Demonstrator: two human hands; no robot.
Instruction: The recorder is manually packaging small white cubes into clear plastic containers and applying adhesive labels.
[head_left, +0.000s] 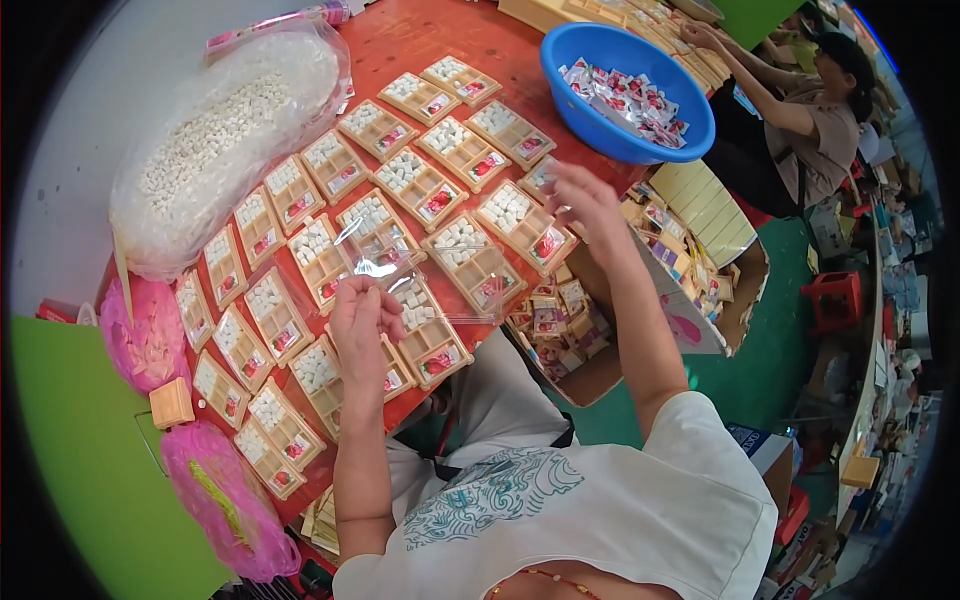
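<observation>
My left hand (362, 318) pinches a clear plastic cover (378, 268), which catches the light above the nearer trays. Off to the right, my right hand (585, 205) is raised with its fingers bent together. A small pale thing shows at its fingertips, too blurred to name. Beneath the cover lies a beige compartment tray (462, 252) with white lumps on one side; no red packet shows in it. Other trays, such as one near my right hand (525, 225), hold white lumps and a small red-and-white packet. Fingers of my left hand partly hide the trays below.
A blue basin (560, 95) of small packets stands at the far right. A large clear bag (150, 230) of white lumps lies far left, with pink bags (215, 520) nearer. Cartons (690, 300) of packages stand beside the red table (400, 40). Another person (815, 150) works beyond.
</observation>
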